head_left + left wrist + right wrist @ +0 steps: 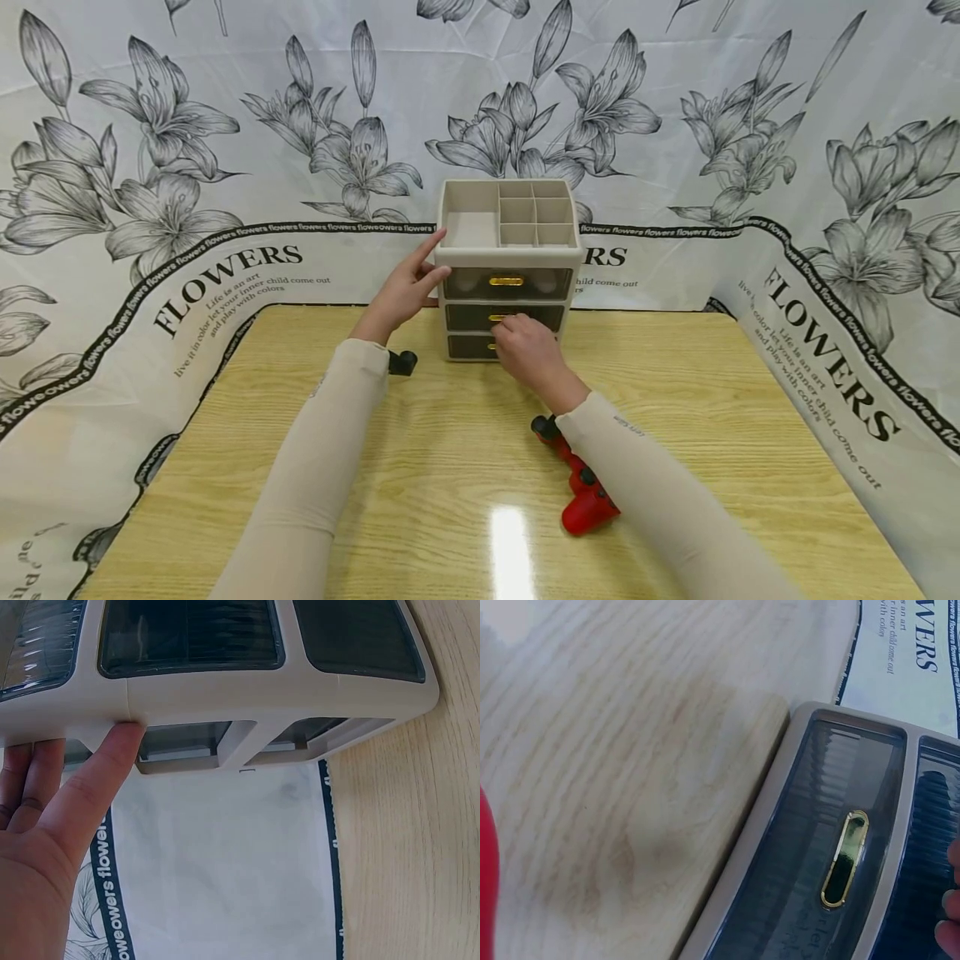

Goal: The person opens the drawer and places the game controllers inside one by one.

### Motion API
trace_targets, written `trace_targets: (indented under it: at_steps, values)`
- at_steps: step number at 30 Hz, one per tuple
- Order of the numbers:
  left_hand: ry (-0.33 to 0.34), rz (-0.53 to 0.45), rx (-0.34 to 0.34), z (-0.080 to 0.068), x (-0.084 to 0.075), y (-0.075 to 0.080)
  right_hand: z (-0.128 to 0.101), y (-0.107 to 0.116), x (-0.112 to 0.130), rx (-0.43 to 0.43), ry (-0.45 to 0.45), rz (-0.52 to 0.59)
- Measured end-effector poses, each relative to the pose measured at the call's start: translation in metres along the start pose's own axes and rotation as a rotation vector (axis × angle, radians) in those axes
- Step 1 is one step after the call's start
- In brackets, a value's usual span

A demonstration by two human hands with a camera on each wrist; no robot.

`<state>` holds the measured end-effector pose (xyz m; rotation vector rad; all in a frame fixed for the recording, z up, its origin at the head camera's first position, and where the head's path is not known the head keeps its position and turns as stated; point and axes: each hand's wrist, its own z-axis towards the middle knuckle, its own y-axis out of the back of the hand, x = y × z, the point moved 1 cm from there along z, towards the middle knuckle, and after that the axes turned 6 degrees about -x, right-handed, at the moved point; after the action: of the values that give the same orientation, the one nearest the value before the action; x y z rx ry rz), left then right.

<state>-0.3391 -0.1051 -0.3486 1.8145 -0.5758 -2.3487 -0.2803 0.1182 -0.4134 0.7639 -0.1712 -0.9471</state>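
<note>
Two hands meet at the beige drawer organizer [510,250], which stands at the table's [420,467] twelve o'clock edge. Left hand [405,287], fingers straight, presses the unit's nine o'clock side. Right hand [528,350] curls at the middle drawer's gold handle [497,317]; its exact grip is hidden. Red tool [581,492] lies at five o'clock.

A box of drawers [508,275] stands at the back of the table [450,467].
A toy drill [581,492] lies in front of it, nearer the right; the cloth [225,167] hangs behind.
</note>
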Motion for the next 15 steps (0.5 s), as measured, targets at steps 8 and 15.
trace_targets:
  at_steps: [8, 15]
  values:
    - [0.030, -0.026, 0.028, -0.010, -0.020, 0.002, -0.003, -0.001, 0.007, 0.054, -0.010, 0.021]
    - [0.025, -0.040, 0.032, -0.015, -0.026, 0.002, -0.008, -0.010, 0.009, 0.045, -0.020, 0.023]
